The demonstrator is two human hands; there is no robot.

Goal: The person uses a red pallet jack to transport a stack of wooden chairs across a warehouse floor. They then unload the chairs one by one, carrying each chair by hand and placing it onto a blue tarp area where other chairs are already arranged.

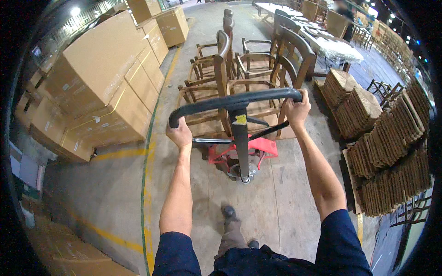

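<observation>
Both my arms reach forward to the black looped handle point(237, 99) of a pallet jack with a red body point(267, 145). At the handle's left end, my left hand point(180, 134) is closed round the grip. My right hand point(297, 111) wraps round the right end of it. Wooden chair frames point(223, 92) without seats stand in two rows just beyond the handle, on a flat wooden base point(287, 133) over the jack. The handle and its post hide part of the nearest chairs and the jack's forks.
Large cardboard boxes point(103, 64) are stacked along the left, beside a yellow and green floor line point(148, 184). On the right, piles of woven brown panels point(386, 138) rest on pallets. A long table point(338, 48) with plastic-wrapped items and a person point(343, 20) are farther back.
</observation>
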